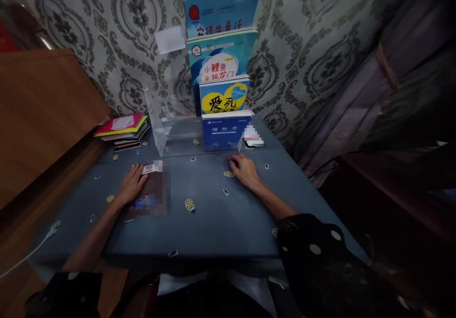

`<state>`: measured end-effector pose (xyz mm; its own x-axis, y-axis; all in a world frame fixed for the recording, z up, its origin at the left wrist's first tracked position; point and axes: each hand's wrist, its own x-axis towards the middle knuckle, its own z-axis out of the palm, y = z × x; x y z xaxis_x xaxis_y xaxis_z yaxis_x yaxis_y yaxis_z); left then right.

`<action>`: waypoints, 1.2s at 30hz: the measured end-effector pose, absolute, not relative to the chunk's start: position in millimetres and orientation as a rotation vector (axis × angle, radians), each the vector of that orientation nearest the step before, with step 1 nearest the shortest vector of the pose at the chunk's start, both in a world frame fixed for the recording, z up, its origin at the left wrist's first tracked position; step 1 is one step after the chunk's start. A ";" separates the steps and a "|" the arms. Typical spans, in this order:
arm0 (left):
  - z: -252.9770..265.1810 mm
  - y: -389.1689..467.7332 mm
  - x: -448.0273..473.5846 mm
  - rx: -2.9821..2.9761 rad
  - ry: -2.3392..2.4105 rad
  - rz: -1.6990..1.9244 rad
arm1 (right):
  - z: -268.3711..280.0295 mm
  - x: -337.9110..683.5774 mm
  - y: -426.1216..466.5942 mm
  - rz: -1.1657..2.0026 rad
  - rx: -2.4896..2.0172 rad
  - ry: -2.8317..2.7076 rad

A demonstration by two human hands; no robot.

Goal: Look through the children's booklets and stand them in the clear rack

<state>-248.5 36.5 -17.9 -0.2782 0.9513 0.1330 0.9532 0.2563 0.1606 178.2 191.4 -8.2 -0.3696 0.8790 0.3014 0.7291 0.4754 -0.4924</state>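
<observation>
My left hand (132,185) lies flat with its fingers stretched out on the left part of a dark-covered booklet (151,194), partly blurred out. My right hand (244,168) rests on the tablecloth just in front of a clear acrylic book stand (158,130), its fingers curled in and nothing visible in them. Several books stand in tiers in the right part of the stand. At the front is a blue book (226,132); behind it come a yellow and blue book (223,97), a teal book (223,54) and a taller blue book (224,12).
A stack of books (123,128) with a pink and yellow top sits at the back left, beside a wooden cabinet (46,118). A small blurred item (252,137) lies right of the stand. A white cable (32,251) crosses the left edge of the blue-grey tablecloth (228,228).
</observation>
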 end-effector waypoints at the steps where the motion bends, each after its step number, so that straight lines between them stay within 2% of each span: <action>1: -18.7 35.7 -243.0 -1.895 -2.472 -0.336 | -6.9 177.8 190.3 0.374 -1.333 -2.210; 13: -26.1 50.6 -133.2 -2.107 -2.246 -0.461 | 9.2 172.5 175.7 0.399 -1.370 -2.272; 23: -12.6 75.9 -41.4 -2.159 -2.131 -0.352 | 14.3 166.6 164.9 0.572 -1.283 -2.247; 36: -6.2 77.3 -29.3 -2.239 -1.867 -0.526 | 10.8 177.5 158.7 0.720 -1.240 -2.044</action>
